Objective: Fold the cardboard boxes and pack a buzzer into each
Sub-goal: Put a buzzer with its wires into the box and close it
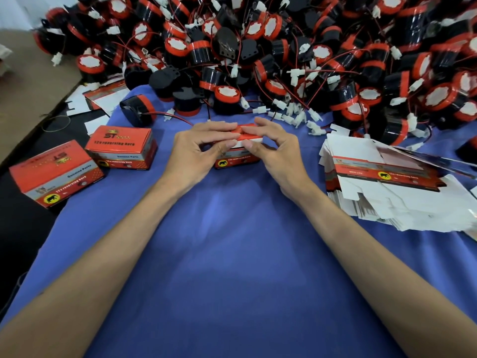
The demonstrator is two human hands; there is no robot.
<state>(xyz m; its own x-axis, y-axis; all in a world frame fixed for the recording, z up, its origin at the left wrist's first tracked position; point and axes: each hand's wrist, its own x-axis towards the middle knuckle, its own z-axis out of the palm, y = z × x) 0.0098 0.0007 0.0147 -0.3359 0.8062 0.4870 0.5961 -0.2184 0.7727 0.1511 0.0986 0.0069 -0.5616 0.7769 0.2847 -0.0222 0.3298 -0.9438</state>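
Nearest: blue cloth (232, 267), crossed by both forearms. Beyond, small red carton (237, 158) standing on the cloth between both hands, just short of the buzzer heap (284, 52).

Left hand (196, 153): fingers laid across the lid top, thumb curled against the front edge, pinching the flap. Right hand (276, 153): mirrored grip from the other side, fingertips almost meeting those of the left.

Judged step: closing the lid flap. Contents hidden; cannot tell whether a buzzer already sits inside.

To the left, two closed cartons (121, 146) well apart from the work. To the right, stack of flat blanks (387, 182) near the right forearm.

Possible faults:
- Buckled tuck tab. Cause: off-centre thumb pressure, or tab not lined up with the slot.
- Lead or white connector trapped under the flap. Cause: wire not coiled below the rim.
- Toppled blanks. Cause: right forearm swinging outward on release.
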